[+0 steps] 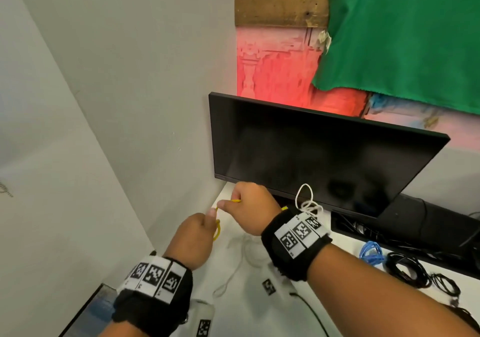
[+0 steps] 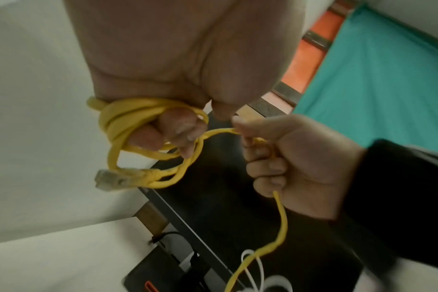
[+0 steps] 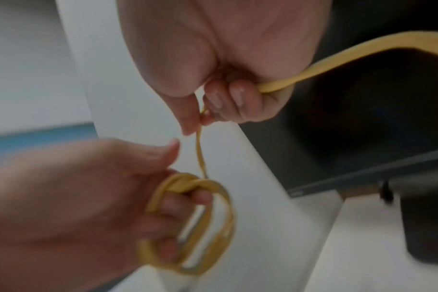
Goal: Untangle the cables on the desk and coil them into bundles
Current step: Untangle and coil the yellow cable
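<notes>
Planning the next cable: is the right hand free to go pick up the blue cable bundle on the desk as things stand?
Probably not yet. The right hand grips the yellow cable, feeding the coil round the left hand. The blue cable bundle lies uncovered beside that forearm, so the path looks open once it lets go.

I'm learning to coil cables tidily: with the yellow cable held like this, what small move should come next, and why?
Probably the right hand should lay another loop over the left hand's fingers: the yellow cable is already looped round them, and a loose tail runs down toward the white cable.
</notes>
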Tool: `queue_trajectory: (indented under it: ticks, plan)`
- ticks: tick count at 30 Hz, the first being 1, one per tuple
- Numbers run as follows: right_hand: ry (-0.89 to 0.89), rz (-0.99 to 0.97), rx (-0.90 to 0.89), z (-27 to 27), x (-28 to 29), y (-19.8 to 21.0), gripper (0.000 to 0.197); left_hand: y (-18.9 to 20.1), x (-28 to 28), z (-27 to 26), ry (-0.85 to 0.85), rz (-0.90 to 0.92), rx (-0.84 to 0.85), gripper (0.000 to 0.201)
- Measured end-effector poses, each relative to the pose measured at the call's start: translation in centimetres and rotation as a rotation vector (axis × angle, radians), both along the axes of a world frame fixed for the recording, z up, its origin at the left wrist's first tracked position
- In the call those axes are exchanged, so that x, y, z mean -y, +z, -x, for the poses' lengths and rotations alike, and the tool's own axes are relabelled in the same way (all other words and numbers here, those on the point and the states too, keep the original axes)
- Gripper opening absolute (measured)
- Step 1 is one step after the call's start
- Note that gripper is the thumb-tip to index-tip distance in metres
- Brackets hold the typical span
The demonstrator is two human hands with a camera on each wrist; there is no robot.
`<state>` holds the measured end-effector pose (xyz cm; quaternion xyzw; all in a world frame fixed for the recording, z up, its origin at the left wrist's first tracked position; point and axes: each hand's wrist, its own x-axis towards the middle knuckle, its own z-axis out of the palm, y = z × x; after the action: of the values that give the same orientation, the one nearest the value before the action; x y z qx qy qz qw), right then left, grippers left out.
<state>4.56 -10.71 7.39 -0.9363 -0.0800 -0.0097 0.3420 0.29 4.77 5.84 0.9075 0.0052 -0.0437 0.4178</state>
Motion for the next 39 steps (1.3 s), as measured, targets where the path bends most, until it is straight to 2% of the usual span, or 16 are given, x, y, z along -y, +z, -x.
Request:
queue_trajectory:
  ticks: [3, 5, 8, 13, 16, 19, 21, 22, 24, 25, 26, 30, 33, 34, 36, 39]
  plan:
    - [0.088, -0.348, -0.063, 2.3, -0.8, -1.0, 0.028, 0.1, 0.0, -0.9, 0.087, 0.159, -0.067, 0.075]
    - [0.183, -0.48, -0.113, 3.7, -1.3, -2.0, 0.016, 0.1, -0.3, -1.1, 0.092, 0.204, -0.158, 0.085]
    - [0.28, -0.521, -0.091, 5.0, -2.0, -3.7, 0.008, -0.2, -1.1, -1.2, 0.072, 0.316, -0.255, 0.071]
    - [0.313, -0.493, 0.04, 6.2, -2.8, -5.7, 0.013, -1.0, -0.8, -0.8, 0.226, 0.75, -0.232, 0.028]
    - [0.295, -0.519, 0.047, 6.0, -2.6, -5.5, 0.021, -0.6, -0.4, -1.0, 0.359, 0.935, -0.193, 0.027]
    - [0.229, -0.57, -0.016, 5.2, 0.4, -5.7, 0.019, 1.2, -1.2, -1.5, 0.342, 1.094, -0.115, 0.031]
    - [0.052, -0.514, -0.064, 4.1, 3.7, -7.1, 0.03, 2.8, -1.8, -1.5, 0.257, 1.09, -0.06, 0.031]
    - [-0.011, -0.366, -0.124, 3.7, 5.3, -8.3, 0.037, 3.7, -1.8, -1.3, 0.207, 1.042, -0.032, 0.032]
    - [0.047, 0.14, -0.296, 3.2, 7.9, -11.5, 0.04, 5.5, -1.8, -1.0, 0.124, 0.958, 0.032, 0.033]
    - [0.113, 0.314, -0.364, 3.3, 8.6, -13.3, 0.038, 6.6, -1.7, -0.9, 0.091, 0.942, 0.064, 0.034]
    - [0.155, 0.389, -0.406, 3.5, 9.1, -14.9, 0.037, 7.7, -1.8, -0.8, 0.061, 0.945, 0.095, 0.034]
    - [0.091, 0.256, -0.383, 4.3, 9.5, -17.7, 0.041, 13.2, -3.7, -1.8, -0.036, 1.015, 0.226, 0.034]
    - [0.085, 0.274, -0.433, 5.1, 8.9, -18.7, 0.07, 16.7, -4.6, -3.8, -0.014, 0.972, 0.332, 0.034]
    - [0.115, 0.305, -0.431, 5.2, 8.9, -18.9, 0.074, 17.1, -4.4, -4.4, 0.002, 0.934, 0.355, 0.035]
    - [0.147, 0.301, -0.405, 5.0, 8.7, -18.6, 0.059, 16.4, -3.2, -5.3, 0.024, 0.793, 0.362, 0.036]
    - [0.099, 0.131, -0.332, 4.8, 8.4, -17.3, 0.037, 14.2, -1.2, -6.2, 0.012, 0.659, 0.293, 0.035]
